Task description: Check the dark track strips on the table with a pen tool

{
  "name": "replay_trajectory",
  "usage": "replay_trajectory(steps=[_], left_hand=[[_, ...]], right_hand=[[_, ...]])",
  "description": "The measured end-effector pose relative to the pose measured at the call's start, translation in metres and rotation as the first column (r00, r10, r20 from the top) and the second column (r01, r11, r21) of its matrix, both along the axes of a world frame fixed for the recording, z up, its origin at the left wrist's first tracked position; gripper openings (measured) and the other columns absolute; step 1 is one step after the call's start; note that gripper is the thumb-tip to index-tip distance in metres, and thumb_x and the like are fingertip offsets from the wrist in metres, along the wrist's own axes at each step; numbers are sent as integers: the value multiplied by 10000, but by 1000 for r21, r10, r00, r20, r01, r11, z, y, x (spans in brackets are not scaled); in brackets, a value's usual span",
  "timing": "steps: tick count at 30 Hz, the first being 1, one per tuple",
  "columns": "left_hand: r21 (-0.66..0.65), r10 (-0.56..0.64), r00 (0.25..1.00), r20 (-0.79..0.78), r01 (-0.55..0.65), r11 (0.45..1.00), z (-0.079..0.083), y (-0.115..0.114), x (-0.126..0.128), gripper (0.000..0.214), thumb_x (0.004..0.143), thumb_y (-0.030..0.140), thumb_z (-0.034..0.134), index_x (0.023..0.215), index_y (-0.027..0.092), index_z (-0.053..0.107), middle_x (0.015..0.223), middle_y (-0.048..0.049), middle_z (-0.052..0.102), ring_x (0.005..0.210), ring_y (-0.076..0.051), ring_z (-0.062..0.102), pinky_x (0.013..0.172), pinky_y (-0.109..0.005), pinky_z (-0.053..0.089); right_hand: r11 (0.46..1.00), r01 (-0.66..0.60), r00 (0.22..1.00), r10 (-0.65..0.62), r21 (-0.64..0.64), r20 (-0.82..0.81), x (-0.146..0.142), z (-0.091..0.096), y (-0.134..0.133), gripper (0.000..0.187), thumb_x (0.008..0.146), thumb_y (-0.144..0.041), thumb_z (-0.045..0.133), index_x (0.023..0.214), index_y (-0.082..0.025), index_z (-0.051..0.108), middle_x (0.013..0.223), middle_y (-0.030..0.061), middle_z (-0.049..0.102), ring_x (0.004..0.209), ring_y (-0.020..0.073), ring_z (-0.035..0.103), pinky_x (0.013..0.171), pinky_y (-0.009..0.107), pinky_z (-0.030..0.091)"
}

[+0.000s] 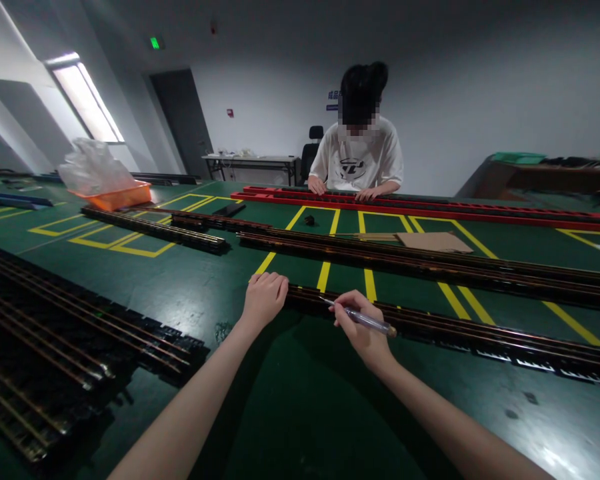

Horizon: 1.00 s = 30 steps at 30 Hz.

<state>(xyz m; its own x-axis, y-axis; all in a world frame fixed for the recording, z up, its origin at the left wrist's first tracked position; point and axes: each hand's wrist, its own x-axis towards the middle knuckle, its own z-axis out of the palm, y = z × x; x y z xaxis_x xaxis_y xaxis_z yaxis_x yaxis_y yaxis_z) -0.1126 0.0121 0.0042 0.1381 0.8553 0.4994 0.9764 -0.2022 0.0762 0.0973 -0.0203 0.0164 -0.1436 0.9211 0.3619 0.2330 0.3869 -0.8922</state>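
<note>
While the right hand point(363, 327) pinched a slim, light pen point(365, 320), tip toward 10 o'clock, the left hand point(265, 299) lay curled shut on the end of a long dark rail point(455, 331) running off toward 3 o'clock. The rail looked stiff, heavy and unwieldy, best gripped along its edges. Beyond, the green counter point(300, 400) bore yellow lines. A co-worker point(360, 163) was at 12 o'clock in a grey-walled room.

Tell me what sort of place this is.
Probably a factory assembly hall: a broad green worktable marked with yellow lines, long black rails laid in rows, and a co-worker opposite handling red rails. The right hand holds a pen at the nearest one.
</note>
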Motion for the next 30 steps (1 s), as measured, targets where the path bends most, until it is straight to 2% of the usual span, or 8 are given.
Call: replay_trajectory(steps=[9,20,30], left_hand=[[3,8,1000,-18,-8,1000,1,-1,0,410,932,276,253,866,202,650,858,-47,691,831,-197,585,798,-346,343],[26,11,998,-60,-10,1000,0,0,0,394,932,265,277,845,187,653,828,-44,686,812,-203,591,761,-348,343],[68,-4,999,-49,7,998,-2,2,-1,403,939,266,270,839,186,652,820,-40,689,797,-194,596,761,-341,350]], right_hand=[[998,-54,998,54,11,20,1,2,-1,140,777,-313,561,725,-182,561,702,51,673,550,160,612,508,274,475],[997,-50,997,53,-61,51,1,0,0,136,763,-318,584,733,-186,569,679,33,662,553,157,608,513,270,465],[993,-82,996,79,-90,-43,1,0,3,159,767,-337,591,731,-188,550,689,28,644,567,151,614,503,266,475]])
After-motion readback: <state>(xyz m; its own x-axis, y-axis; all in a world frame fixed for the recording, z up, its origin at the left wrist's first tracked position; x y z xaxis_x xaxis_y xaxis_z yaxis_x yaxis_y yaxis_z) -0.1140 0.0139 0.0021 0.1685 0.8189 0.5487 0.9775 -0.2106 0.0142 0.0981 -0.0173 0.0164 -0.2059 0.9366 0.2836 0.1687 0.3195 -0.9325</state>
